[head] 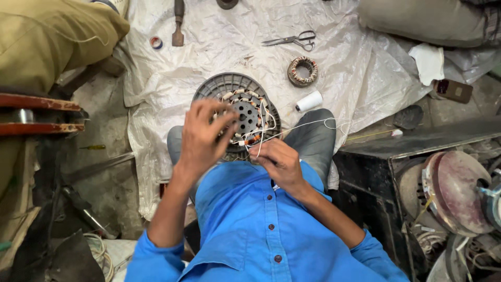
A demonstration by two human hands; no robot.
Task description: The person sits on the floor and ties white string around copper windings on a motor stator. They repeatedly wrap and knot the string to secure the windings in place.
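Observation:
A round grey motor stator (249, 114) with copper-coloured coil windings rests on my knees, above my blue shirt. My left hand (204, 137) grips its left rim, fingers curled over the windings. My right hand (279, 160) sits at the stator's lower right edge, pinching a white thread (308, 124) that loops through the coils and trails off to the right. Several thin white wire ends hang from the windings between my two hands.
On the white plastic sheet (344, 73) lie a white thread spool (309, 101), a small wound stator ring (302, 71), scissors (292, 40), a chisel (178, 23) and a tape roll (156, 43). Another person's leg (47, 36) is upper left. Motor parts (454, 193) stand right.

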